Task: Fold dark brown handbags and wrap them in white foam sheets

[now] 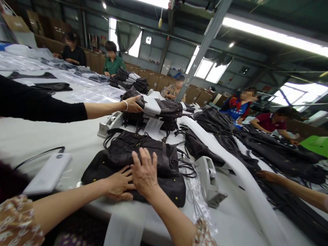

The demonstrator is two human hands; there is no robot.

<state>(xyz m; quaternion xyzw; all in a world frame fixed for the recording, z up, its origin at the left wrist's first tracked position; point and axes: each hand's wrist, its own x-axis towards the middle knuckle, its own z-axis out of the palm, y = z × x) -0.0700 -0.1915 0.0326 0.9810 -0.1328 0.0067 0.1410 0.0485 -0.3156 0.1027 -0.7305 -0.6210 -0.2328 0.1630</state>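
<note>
A dark brown handbag (162, 163) lies flat on the white table in front of me, its handles and straps toward the far side. My left hand (120, 184) rests on the bag's near left part with its fingers stretched out. Beside it, my right hand (145, 173) lies over the middle of the bag, fingers spread and pointing away from me. Neither hand grips anything. Just beyond is a stack of similar bags (167, 108) wrapped with white paper bands. A co-worker's hand (133, 104) from the left touches the top of that stack.
A white power bank (49, 174) with a black cable lies at left. Grey tape dispensers (209, 179) stand right of the bag and behind it. Clear plastic bags (195, 200) hang over the near edge. More dark bags (282, 153) cover the right side, where another person's arm (299, 190) reaches in.
</note>
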